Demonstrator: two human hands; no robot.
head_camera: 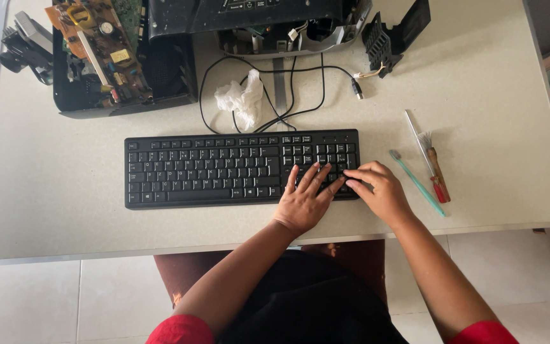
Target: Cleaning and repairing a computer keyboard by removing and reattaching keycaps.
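A black keyboard (211, 169) lies flat across the middle of a pale table (491, 95). My left hand (305, 197) rests over its lower right part, fingers spread on the keys beside the number pad. My right hand (380, 190) sits at the keyboard's right end, fingertips bent down onto the number pad keys. Neither hand holds anything. The keyboard's black cable (291, 92) loops away behind it.
A teal toothbrush (417, 183), a small brush with a red-brown handle (438, 172) and a thin white rod (418, 140) lie right of the keyboard. A crumpled white tissue (240, 99), an open black casing with circuit boards (106, 54) and other dismantled black parts (393, 32) fill the far side.
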